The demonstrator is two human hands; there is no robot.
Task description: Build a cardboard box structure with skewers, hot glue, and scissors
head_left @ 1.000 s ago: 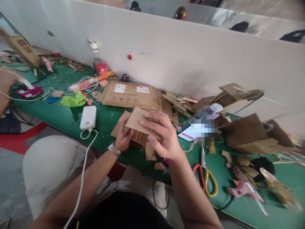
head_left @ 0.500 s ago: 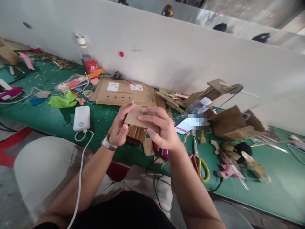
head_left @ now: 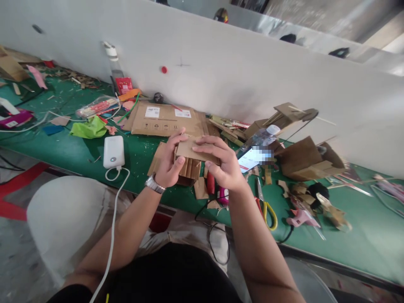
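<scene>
A flat piece of brown cardboard point(head_left: 187, 147) lies level over a small cardboard box point(head_left: 189, 165) whose ribbed side faces me. My left hand point(head_left: 172, 164) grips the left edge of the flat piece, thumb in front and fingers behind. My right hand point(head_left: 222, 162) has its fingers spread across the top, with the thumb beneath at the right front edge. Whether the flat piece is fixed to the box I cannot tell. Near my right wrist lie a red tool handle point(head_left: 211, 183) and scissors point(head_left: 266, 208) with red and yellow handles.
A white power bank point(head_left: 114, 152) with a cable stands left on the green table. Behind my hands lies a flattened carton point(head_left: 164, 122). To the right are a phone point(head_left: 249, 160), a plastic bottle point(head_left: 265, 136), a cardboard construction point(head_left: 307, 162) and a pink glue gun point(head_left: 301, 219).
The camera view has shifted slightly, so the scene sits a little further right. Both hands keep the same hold on the cardboard, and more of the red handle shows.
</scene>
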